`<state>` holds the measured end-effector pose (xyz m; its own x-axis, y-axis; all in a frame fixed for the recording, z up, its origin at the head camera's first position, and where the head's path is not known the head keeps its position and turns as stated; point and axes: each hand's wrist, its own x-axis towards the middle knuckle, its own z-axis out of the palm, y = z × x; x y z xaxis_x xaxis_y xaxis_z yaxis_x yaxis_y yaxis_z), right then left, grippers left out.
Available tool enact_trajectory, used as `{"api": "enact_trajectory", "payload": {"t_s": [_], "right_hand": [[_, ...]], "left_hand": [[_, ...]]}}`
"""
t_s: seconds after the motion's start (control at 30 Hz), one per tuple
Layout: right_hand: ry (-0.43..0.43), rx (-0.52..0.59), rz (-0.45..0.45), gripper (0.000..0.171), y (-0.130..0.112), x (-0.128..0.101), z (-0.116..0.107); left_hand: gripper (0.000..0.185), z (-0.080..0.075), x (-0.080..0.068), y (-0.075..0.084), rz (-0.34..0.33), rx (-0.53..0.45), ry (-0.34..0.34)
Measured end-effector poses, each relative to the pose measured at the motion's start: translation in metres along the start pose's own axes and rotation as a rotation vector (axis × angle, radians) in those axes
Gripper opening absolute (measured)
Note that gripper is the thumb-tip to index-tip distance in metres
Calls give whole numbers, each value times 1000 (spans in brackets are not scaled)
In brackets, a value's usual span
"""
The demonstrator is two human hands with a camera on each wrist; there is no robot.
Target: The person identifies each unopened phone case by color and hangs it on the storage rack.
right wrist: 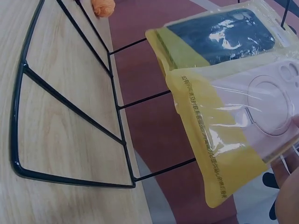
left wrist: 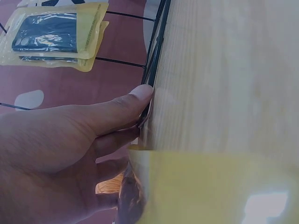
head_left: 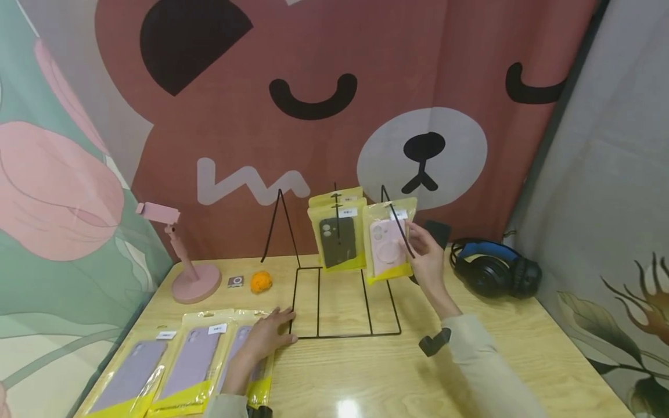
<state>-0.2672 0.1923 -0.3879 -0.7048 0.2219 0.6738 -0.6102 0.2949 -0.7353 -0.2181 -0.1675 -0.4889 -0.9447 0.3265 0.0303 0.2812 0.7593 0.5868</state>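
Note:
A black wire display rack stands on the wooden table. A dark phone case in a yellow packet hangs on the rack's middle hook. My right hand pinches the right edge of a pink phone case packet at the right hook. The right wrist view shows this pink packet in front of the dark one, above the rack base. My left hand lies flat on a purple case packet, its fingertips against the rack's front left corner.
Two more purple case packets lie at the front left. A pink phone stand, a small square device and an orange ball sit behind them. Black headphones lie at the right. A bear backdrop hangs behind.

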Motion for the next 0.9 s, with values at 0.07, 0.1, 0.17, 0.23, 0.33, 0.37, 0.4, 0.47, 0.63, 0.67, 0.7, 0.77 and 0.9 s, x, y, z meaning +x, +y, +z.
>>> {"api": "enact_trajectory", "payload": {"t_s": [0.07, 0.1, 0.17, 0.23, 0.33, 0.37, 0.4, 0.47, 0.63, 0.67, 0.7, 0.77, 0.9], "right_hand": [[-1, 3, 5, 43, 1, -1, -1], [-5, 9, 11, 43, 1, -2, -2], [-20, 25, 27, 42, 1, -4, -5], [-34, 24, 48, 42, 1, -8, -10], [-39, -1, 77, 43, 1, -16, -19], [-34, -17, 82, 43, 2, -19, -23], [-26, -22, 88, 44, 5, -23, -27], [-14, -32, 94, 43, 14, -30, -35], [-247, -219, 146, 30, 40, -59, -50], [-347, -274, 154, 29, 43, -66, -52], [-452, -328, 146, 29, 45, -73, -52], [-632, -396, 115, 34, 49, -83, -52], [-812, -463, 55, 49, 53, -93, -50]], "left_hand": [[57, 0, 1, 1, -8, -6, -5], [57, 0, 1, 1, -9, -5, -5], [57, 0, 1, 1, -10, -1, -5], [57, 0, 1, 1, -10, 2, -6], [57, 1, 2, 0, -3, 5, -5], [57, 1, 1, 0, -2, 4, -4], [57, 1, 1, -1, -3, 1, -4], [57, 1, 1, 0, -2, 1, -1], [57, 0, 0, 1, -6, -7, -11], [57, 0, 0, 1, -8, -6, -13], [57, 0, 0, 1, -8, -7, -12], [57, 0, 1, 1, -8, -6, -8], [57, -1, 1, 1, -6, -3, -7]]}}
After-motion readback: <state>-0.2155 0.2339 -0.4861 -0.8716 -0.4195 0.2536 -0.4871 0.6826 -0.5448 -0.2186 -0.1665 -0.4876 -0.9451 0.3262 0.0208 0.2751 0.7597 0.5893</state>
